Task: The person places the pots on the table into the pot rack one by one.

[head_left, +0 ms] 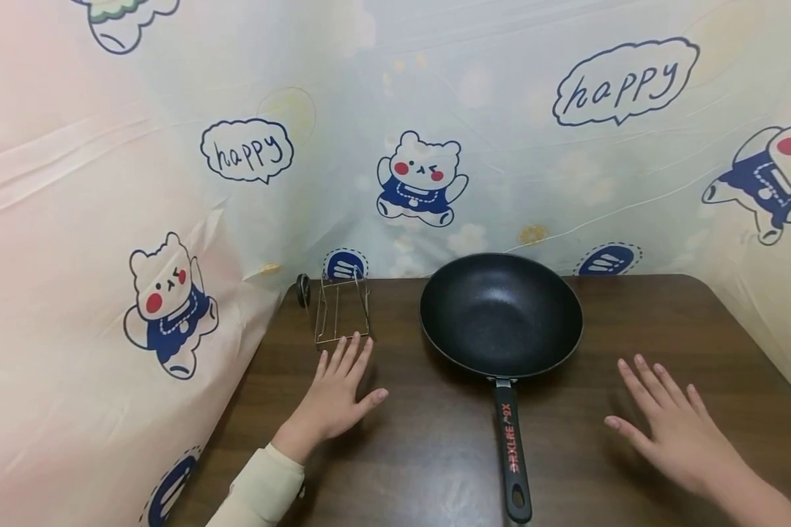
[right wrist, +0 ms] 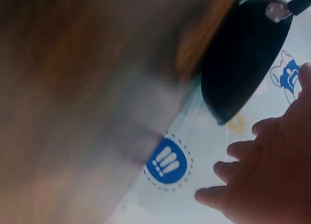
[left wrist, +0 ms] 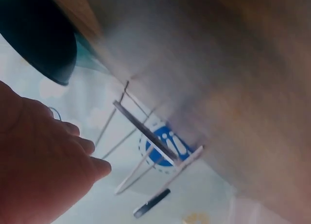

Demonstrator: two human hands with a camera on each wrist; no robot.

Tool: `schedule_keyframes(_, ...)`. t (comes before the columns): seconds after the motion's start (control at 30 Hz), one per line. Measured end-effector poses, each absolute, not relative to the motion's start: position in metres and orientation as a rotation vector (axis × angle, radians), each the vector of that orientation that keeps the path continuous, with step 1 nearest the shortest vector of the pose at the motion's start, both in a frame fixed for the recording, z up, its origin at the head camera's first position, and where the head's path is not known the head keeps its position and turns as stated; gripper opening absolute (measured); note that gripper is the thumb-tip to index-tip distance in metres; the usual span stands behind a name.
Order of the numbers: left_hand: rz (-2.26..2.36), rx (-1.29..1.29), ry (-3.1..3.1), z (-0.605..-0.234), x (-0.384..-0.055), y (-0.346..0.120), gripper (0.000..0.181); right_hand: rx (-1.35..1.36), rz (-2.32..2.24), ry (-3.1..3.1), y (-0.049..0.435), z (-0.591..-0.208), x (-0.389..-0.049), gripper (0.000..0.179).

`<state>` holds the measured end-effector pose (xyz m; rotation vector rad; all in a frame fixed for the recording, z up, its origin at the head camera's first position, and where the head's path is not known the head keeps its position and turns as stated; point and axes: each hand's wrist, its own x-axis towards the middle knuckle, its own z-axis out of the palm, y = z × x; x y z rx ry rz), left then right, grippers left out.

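A black frying pan (head_left: 501,315) sits toward the back of the brown table, its black handle (head_left: 510,454) with red lettering pointing at the near edge. Left of it stands a gold wire rack (head_left: 336,338) with a dark round part (head_left: 303,290) at its left side. My left hand (head_left: 336,399), fingers straight and spread, is nearest the rack and holds nothing. To the right of the pan my right hand (head_left: 679,435) is likewise spread with nothing in it. In the left wrist view the rack (left wrist: 146,131) appears beyond the fingers; the right wrist view shows the pan's dark side (right wrist: 243,59).
A wooden table (head_left: 409,468) carries the pan and rack. Behind and at both sides hangs a pale curtain (head_left: 343,197) printed with bears and the word "happy", close to the table's back edge.
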<state>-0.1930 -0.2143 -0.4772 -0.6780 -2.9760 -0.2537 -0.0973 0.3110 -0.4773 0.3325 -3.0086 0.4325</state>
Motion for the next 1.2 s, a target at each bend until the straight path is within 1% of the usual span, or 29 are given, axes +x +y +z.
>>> schedule_keyframes(0.27,-0.552,-0.822,-3.049,-0.476,-0.18,-0.195,0.08,0.371,0.985,-3.009,0.299,-0.48,-0.084,0.071)
schedule_keyframes(0.5,-0.845,-0.937,-3.081,-0.476,-0.172,-0.181,0.075,0.441,1.252,-2.939,0.289,-0.478,-0.073,0.065)
schedule_keyframes(0.67,-1.133,-1.029,-3.062,-0.479,-0.167,-0.172,0.065,0.379,1.418,-3.047,0.284,-0.472,-0.072,0.059)
schedule_keyframes(0.8,-1.432,-1.039,-3.057,-0.477,-0.165,-0.165,0.059,0.284,1.719,-3.156,0.279,-0.463,-0.076,0.059)
schedule_keyframes(0.9,-1.657,-1.043,-3.018,-0.474,-0.164,-0.159,0.061,0.256,1.894,-3.17,0.275,-0.46,-0.079,0.063)
schedule_keyframes(0.97,-1.864,-1.066,-2.947,-0.473,-0.163,-0.155,0.065,0.263,1.947,-3.157,0.273,-0.46,-0.079,0.065)
schedule_keyframes(1.07,-2.262,-1.089,-2.781,-0.474,-0.162,-0.148,0.071,0.353,1.93,-3.139,0.272,-0.463,-0.078,0.066)
schedule_keyframes(1.2,-2.734,-1.051,-2.539,-0.475,-0.158,-0.14,0.079,0.475,2.132,-3.024,0.269,-0.466,-0.082,0.072)
